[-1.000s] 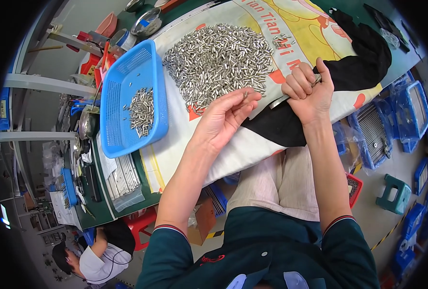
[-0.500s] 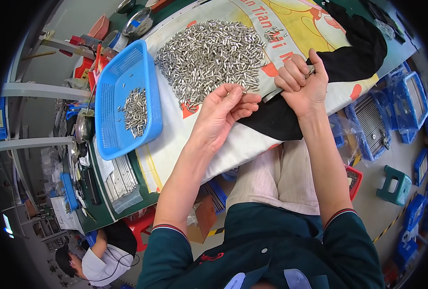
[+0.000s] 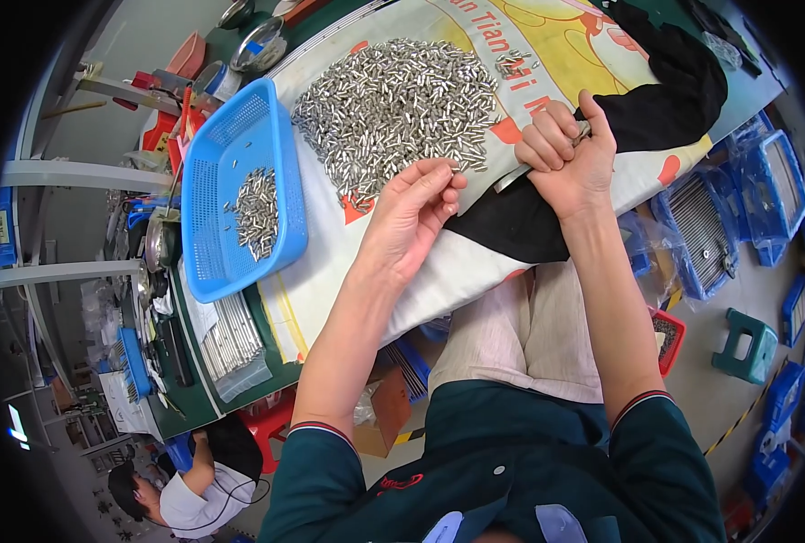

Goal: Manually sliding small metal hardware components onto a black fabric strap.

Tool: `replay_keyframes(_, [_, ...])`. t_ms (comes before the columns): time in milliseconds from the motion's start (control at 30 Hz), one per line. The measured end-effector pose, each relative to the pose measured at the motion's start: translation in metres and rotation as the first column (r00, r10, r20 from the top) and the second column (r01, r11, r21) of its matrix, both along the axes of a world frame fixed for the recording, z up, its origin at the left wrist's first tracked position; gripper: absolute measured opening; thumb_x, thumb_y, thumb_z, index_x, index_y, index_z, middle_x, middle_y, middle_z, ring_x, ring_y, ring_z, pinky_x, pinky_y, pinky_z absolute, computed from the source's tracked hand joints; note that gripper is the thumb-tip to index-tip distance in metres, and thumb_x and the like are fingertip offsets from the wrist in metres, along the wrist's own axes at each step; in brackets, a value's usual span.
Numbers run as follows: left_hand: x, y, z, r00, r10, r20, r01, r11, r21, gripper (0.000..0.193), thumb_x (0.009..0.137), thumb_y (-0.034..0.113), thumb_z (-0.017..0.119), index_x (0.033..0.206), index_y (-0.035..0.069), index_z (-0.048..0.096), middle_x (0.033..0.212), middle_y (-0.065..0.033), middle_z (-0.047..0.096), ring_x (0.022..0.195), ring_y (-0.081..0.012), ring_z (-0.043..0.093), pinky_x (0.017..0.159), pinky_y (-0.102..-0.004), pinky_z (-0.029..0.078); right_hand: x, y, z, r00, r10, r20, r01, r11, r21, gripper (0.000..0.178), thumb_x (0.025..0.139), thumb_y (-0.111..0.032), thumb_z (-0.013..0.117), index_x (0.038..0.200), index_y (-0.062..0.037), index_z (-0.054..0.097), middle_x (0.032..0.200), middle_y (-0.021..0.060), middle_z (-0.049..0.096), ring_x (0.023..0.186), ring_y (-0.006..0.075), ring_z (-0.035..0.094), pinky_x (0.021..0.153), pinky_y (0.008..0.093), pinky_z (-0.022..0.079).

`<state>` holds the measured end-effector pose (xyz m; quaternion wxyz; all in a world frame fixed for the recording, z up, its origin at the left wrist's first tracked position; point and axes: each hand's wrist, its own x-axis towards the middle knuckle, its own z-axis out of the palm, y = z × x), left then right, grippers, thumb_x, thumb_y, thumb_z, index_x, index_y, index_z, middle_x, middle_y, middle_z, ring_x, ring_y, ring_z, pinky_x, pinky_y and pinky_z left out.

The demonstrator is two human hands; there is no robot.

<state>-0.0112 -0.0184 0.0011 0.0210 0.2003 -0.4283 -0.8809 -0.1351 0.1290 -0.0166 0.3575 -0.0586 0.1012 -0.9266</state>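
My left hand (image 3: 411, 217) is closed in a pinch at the near edge of a big heap of small silvery metal pins (image 3: 398, 104). A tiny shiny pin seems to show at its fingertips, mostly covered by them. To its right, my right hand (image 3: 567, 158) is a fist with the thumb raised, wrapped round a flat grey metal tool (image 3: 511, 178). The tool's narrow end points toward my left hand; its kind is hidden in the fist. Beneath both hands lies a black cloth (image 3: 511, 222), which stretches to the far right.
Left of the heap stands a blue plastic basket (image 3: 292, 217) with a smaller pile of pins. A printed sheet (image 3: 366, 290) covers the table. Long metal rods (image 3: 230, 339) lie at left. Blue crates (image 3: 692, 240) and a green stool (image 3: 744, 346) are at right; a person (image 3: 199, 493) sits lower left.
My left hand's fingers have curled in more tightly, and the hand has drawn slightly away from the tool. My right hand stays in place with its grip unchanged.
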Motion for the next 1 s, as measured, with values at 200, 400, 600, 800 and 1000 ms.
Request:
replay_keyframes(200, [0.001, 0.002, 0.001, 1.0, -0.004, 0.024, 0.004, 1.0, -0.02, 0.014, 0.083, 0.011, 0.056, 0.092, 0.001, 0.054, 0.076, -0.0044, 0.056, 0.061, -0.0065, 0.049, 0.054, -0.017, 0.041, 0.001, 0.001, -0.001, 1.0, 0.002, 0.0, -0.002, 1.0, -0.004, 0.041, 0.086, -0.036, 0.036, 0.052, -0.0141, 0.027, 0.042, -0.0035, 0.021, 0.038, 0.0095, 0.018, 0.039, 0.0248, 0.017])
replay_keyframes(400, [0.005, 0.026, 0.0, 0.99, -0.095, -0.107, -0.02, 0.647, -0.762, 0.006, 0.078, 0.006, 0.06, 0.075, 0.002, 0.057, 0.057, -0.0003, 0.053, 0.053, -0.0045, 0.047, 0.047, -0.0197, 0.036, -0.001, 0.0, -0.003, 1.0, 0.009, -0.007, -0.01, 1.0, -0.008, 0.041, 0.086, -0.036, 0.037, 0.053, -0.0141, 0.028, 0.042, -0.0036, 0.021, 0.038, 0.0096, 0.018, 0.039, 0.0248, 0.017])
replay_keyframes(600, [0.001, 0.031, -0.015, 0.917, -0.349, -0.193, -0.227, -0.059, -0.972, 0.006, 0.065, 0.002, 0.062, 0.07, 0.002, 0.059, 0.066, -0.0083, 0.052, 0.065, -0.0248, 0.051, 0.058, -0.0342, 0.042, -0.001, 0.001, -0.005, 0.997, 0.011, -0.076, -0.014, 0.999, -0.044, 0.04, 0.087, -0.034, 0.038, 0.054, -0.0132, 0.029, 0.044, -0.0035, 0.022, 0.039, 0.0087, 0.02, 0.04, 0.0234, 0.018])
replay_keyframes(800, [0.005, 0.03, -0.003, 0.954, -0.281, -0.103, -0.096, 0.039, -0.995, 0.01, 0.062, 0.003, 0.062, 0.072, 0.002, 0.059, 0.067, -0.0082, 0.053, 0.064, -0.0238, 0.053, 0.057, -0.0338, 0.043, 0.008, 0.006, 0.002, 0.995, -0.042, -0.09, 0.045, 0.999, 0.029, 0.041, 0.086, -0.037, 0.037, 0.053, -0.0139, 0.028, 0.042, -0.0034, 0.022, 0.039, 0.0088, 0.018, 0.04, 0.0242, 0.017])
replay_keyframes(1000, [0.006, 0.027, -0.009, 0.946, -0.304, -0.108, -0.118, -0.014, -0.993, 0.008, 0.062, 0.003, 0.063, 0.069, 0.001, 0.059, 0.067, -0.0078, 0.054, 0.063, -0.0234, 0.053, 0.057, -0.0329, 0.043, 0.032, 0.021, 0.016, 0.964, -0.105, -0.244, 0.124, 0.99, 0.066, 0.044, 0.088, -0.038, 0.031, 0.052, -0.0132, 0.028, 0.041, -0.0034, 0.023, 0.038, 0.008, 0.017, 0.04, 0.0229, 0.017])
